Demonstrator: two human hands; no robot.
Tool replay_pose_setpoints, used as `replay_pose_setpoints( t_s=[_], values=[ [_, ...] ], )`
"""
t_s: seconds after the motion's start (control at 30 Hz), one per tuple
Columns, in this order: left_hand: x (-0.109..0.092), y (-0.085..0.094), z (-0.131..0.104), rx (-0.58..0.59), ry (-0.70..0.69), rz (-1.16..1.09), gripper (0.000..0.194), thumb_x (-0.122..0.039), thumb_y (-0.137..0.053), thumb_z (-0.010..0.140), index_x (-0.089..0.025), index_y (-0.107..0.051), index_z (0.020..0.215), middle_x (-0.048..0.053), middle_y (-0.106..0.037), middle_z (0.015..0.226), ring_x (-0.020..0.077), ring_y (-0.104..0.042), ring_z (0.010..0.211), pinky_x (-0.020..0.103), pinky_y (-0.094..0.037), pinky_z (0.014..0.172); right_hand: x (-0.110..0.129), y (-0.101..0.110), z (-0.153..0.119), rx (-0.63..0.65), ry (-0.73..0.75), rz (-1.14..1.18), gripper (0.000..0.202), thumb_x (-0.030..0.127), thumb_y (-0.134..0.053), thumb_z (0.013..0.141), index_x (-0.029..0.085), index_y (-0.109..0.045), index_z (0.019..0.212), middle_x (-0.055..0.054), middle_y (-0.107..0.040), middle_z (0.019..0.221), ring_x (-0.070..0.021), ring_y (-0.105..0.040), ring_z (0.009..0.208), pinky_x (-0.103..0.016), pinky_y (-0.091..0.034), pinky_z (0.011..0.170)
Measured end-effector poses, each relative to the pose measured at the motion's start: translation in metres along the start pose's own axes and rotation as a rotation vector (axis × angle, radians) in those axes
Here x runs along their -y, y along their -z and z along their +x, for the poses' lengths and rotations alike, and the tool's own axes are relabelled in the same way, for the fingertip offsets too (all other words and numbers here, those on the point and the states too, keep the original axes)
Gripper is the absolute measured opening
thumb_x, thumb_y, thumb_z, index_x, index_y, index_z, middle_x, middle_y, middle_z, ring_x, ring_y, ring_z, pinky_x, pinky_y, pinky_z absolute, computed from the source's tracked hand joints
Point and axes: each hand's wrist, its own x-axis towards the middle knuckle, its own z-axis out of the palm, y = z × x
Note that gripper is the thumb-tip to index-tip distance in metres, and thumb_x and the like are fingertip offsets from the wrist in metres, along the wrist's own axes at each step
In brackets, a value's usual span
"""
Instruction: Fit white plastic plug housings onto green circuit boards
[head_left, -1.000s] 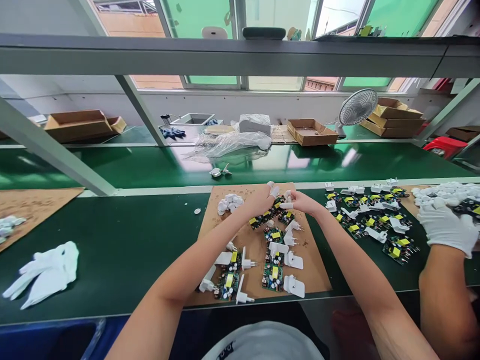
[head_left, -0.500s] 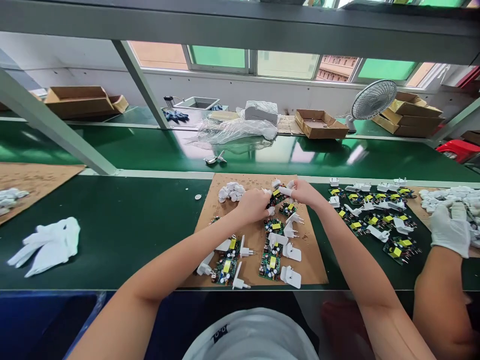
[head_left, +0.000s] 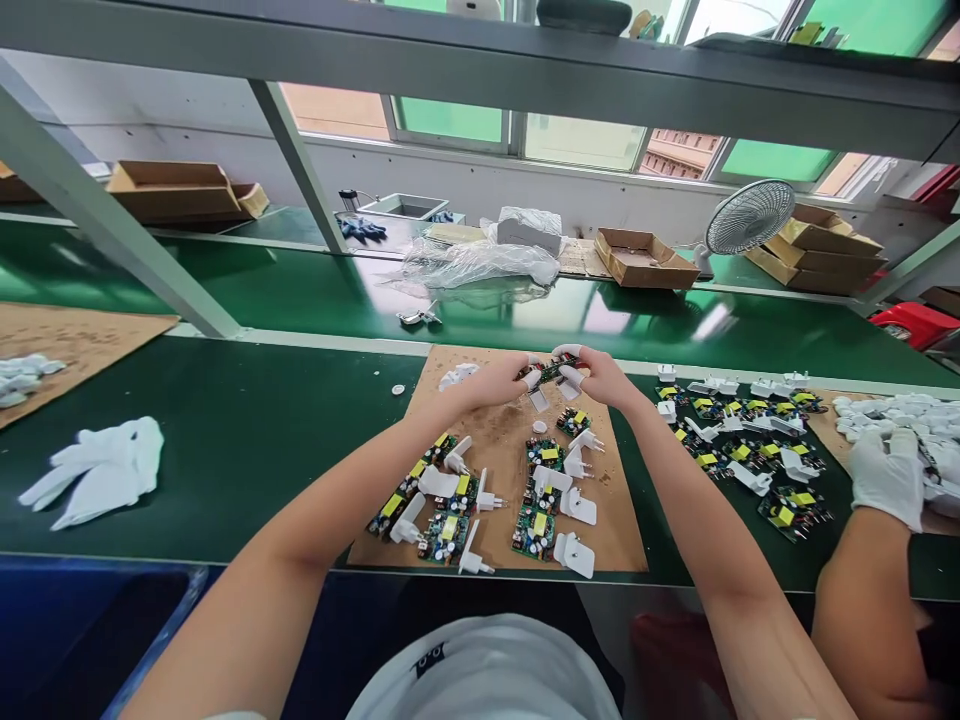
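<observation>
— Holding a small circuit board (head_left: pixel 550 371) between both hands at the far edge of the cardboard mat (head_left: pixel 504 440). My left hand (head_left: pixel 501 381) pinches its left end, my right hand (head_left: pixel 595 375) pinches the right end; capped fingertips (head_left: pixel 532 379) press on the edges, and each grip is closed on the board, not spread.

— Where is the board relative to the grips?

— Right between them, lifted just above the mat. Directly below the grips lies a loose white plug shell (head_left: pixel 538 401), apart from the board.

— How would you do this step well?

— I judge it best to keep the pinch on the bare edges, off the components, and hold the board level so the parts meet squarely. Whether it is seated in anything I cannot tell; the fingers hide the middle.

— What else is close?

— Nearer to me than the grips, paired boards and shells (head_left: pixel 450 505) lie in rows. To the right of my right grip, a co-worker's gloved hand (head_left: pixel 889 477) rests in a heap of white parts (head_left: pixel 892 412) on the green tabletop (head_left: pixel 247 440). Far left of my left grip lie spare white gloves (head_left: pixel 97 480).
</observation>
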Motion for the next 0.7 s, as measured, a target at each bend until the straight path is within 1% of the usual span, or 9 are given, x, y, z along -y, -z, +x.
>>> replay_pose_setpoints(
  t_s=[0.07, 0.1, 0.2, 0.27, 0.37, 0.47, 0.57, 0.7],
  values=[
    [0.0, 0.005, -0.001, -0.045, 0.0, -0.018, 0.031, -0.034, -0.052, 0.088, -0.02, -0.066, 0.111, 0.007, -0.075, 0.107, 0.0237, -0.069, 0.09, 0.031, -0.053, 0.079, 0.002, 0.004, -0.001, -0.039, -0.018, -0.001, 0.03, 0.031, -0.057, 0.086, 0.019, -0.07, 0.11, -0.007, -0.074, 0.097, -0.0215, -0.068, 0.08, -0.039, -0.057, 0.082],
    [-0.001, 0.008, -0.001, -0.076, 0.003, -0.009, 0.033, -0.038, -0.056, 0.086, -0.02, -0.066, 0.112, 0.008, -0.075, 0.108, 0.0245, -0.068, 0.092, 0.031, -0.053, 0.08, 0.002, 0.006, -0.003, -0.072, -0.03, -0.006, 0.029, 0.032, -0.058, 0.086, 0.018, -0.07, 0.108, -0.008, -0.074, 0.095, -0.0211, -0.067, 0.076, -0.039, -0.057, 0.079],
    [-0.004, 0.012, 0.002, -0.152, 0.028, 0.088, 0.035, -0.044, -0.062, 0.083, -0.019, -0.067, 0.107, 0.011, -0.074, 0.107, 0.0276, -0.068, 0.097, 0.033, -0.051, 0.082, 0.004, 0.012, -0.009, -0.182, -0.065, -0.025, 0.033, 0.035, -0.056, 0.087, 0.015, -0.067, 0.11, -0.011, -0.074, 0.097, -0.0219, -0.066, 0.076, -0.04, -0.056, 0.079],
    [-0.007, 0.011, 0.006, -0.182, 0.052, 0.159, 0.031, -0.042, -0.059, 0.086, -0.018, -0.067, 0.103, 0.012, -0.074, 0.104, 0.0282, -0.067, 0.096, 0.034, -0.05, 0.082, 0.006, 0.013, -0.012, -0.246, -0.083, -0.044, 0.034, 0.036, -0.055, 0.088, 0.015, -0.065, 0.112, -0.012, -0.073, 0.098, -0.0228, -0.065, 0.077, -0.041, -0.055, 0.08],
    [-0.012, 0.005, 0.014, -0.22, 0.082, 0.224, 0.03, -0.039, -0.052, 0.09, -0.018, -0.066, 0.106, 0.012, -0.072, 0.107, 0.0281, -0.067, 0.098, 0.034, -0.05, 0.081, 0.011, 0.009, -0.014, -0.357, -0.097, -0.119, 0.032, 0.034, -0.054, 0.087, 0.015, -0.064, 0.111, -0.013, -0.073, 0.096, -0.0248, -0.065, 0.077, -0.041, -0.054, 0.079],
    [-0.014, 0.0, 0.019, -0.215, 0.096, 0.256, 0.032, -0.037, -0.048, 0.092, -0.017, -0.063, 0.112, 0.013, -0.071, 0.113, 0.0281, -0.066, 0.101, 0.034, -0.05, 0.08, 0.015, 0.003, -0.016, -0.445, -0.093, -0.222, 0.03, 0.033, -0.052, 0.088, 0.015, -0.063, 0.11, -0.015, -0.072, 0.097, -0.0285, -0.066, 0.084, -0.043, -0.053, 0.079],
    [-0.014, -0.002, 0.02, -0.184, 0.102, 0.277, 0.033, -0.036, -0.047, 0.092, -0.016, -0.062, 0.114, 0.015, -0.07, 0.112, 0.0291, -0.066, 0.099, 0.035, -0.049, 0.078, 0.015, -0.003, -0.018, -0.467, -0.099, -0.298, 0.03, 0.033, -0.049, 0.091, 0.014, -0.062, 0.11, -0.017, -0.071, 0.097, -0.0306, -0.065, 0.087, -0.043, -0.053, 0.079],
    [-0.015, 0.002, 0.017, -0.158, 0.113, 0.298, 0.031, -0.034, -0.047, 0.092, -0.016, -0.062, 0.112, 0.014, -0.071, 0.109, 0.0298, -0.066, 0.098, 0.035, -0.048, 0.077, 0.014, -0.011, -0.019, -0.49, -0.102, -0.362, 0.028, 0.032, -0.048, 0.093, 0.015, -0.061, 0.11, -0.016, -0.071, 0.095, -0.03, -0.064, 0.085, -0.042, -0.052, 0.077]
  ],
)
